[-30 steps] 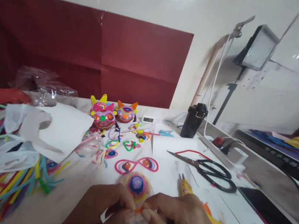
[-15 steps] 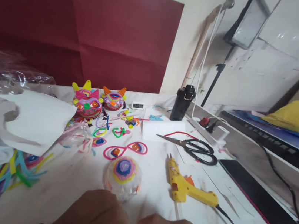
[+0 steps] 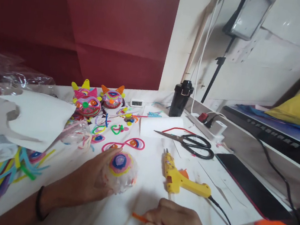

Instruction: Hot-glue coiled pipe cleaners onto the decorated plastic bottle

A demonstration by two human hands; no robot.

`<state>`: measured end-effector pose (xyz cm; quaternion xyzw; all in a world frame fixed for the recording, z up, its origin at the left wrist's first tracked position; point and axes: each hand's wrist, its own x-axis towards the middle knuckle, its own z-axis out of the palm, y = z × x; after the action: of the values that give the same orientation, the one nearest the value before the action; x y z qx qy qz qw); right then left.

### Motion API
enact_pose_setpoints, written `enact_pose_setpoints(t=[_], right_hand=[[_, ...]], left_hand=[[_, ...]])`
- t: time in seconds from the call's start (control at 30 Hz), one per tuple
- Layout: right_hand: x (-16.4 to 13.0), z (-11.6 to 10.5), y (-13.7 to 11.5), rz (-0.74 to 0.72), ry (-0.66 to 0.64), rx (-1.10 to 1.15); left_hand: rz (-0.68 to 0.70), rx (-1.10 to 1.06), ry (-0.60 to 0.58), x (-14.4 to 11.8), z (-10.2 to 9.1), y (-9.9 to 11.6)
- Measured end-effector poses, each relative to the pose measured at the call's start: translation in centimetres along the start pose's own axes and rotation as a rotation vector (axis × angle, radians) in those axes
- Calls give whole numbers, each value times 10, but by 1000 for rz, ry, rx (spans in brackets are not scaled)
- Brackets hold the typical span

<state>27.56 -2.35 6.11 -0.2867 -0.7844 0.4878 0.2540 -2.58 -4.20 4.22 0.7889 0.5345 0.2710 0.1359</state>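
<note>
My left hand is wrapped round the left side of a clear plastic ball. Rings of yellow, pink, blue and purple pipe cleaner cover the ball's top. In my right hand, thumb and fingers pinch a short orange pipe cleaner, its free end toward the left. Just behind the ball, a pink looped pipe-cleaner piece with two orange-centred eyes lies on the table. A yellow hot glue gun rests to the right of the ball, beyond my right hand.
Black-handled scissors lie behind the glue gun, near a phone-like black slab. A black bottle and a power strip stand farther back. Loose pipe cleaners are heaped at left. Two finished-looking animal heads sit behind.
My left hand has let go of the orange pipe cleaner, reached forward and taken hold of the ball. My right hand keeps the pipe cleaner and has shifted slightly right.
</note>
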Motion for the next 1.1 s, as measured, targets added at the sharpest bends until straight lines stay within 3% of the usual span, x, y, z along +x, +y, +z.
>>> enact_pose_setpoints(t=[0.17, 0.33, 0.53, 0.77, 0.9, 1.07, 1.1], right_hand=[[0, -4, 6, 45, -18, 8], [13, -8, 0, 67, 67, -104], [58, -18, -9, 115, 168, -455], [104, -31, -5, 114, 123, -677], [93, -52, -6, 108, 139, -765], [40, -84, 9, 127, 120, -886], [30, -89, 15, 86, 68, -922]], left_hand=[[-106, 0, 12, 2, -1, 1], [-142, 86, 105, 6, 8, 9], [-91, 225, 164, 8, 18, 14], [-44, 155, 107, 2, 25, -9], [-103, 83, 121, -3, 28, -9], [-166, 27, 154, -8, 27, -6], [-176, 5, 152, -9, 27, -8]])
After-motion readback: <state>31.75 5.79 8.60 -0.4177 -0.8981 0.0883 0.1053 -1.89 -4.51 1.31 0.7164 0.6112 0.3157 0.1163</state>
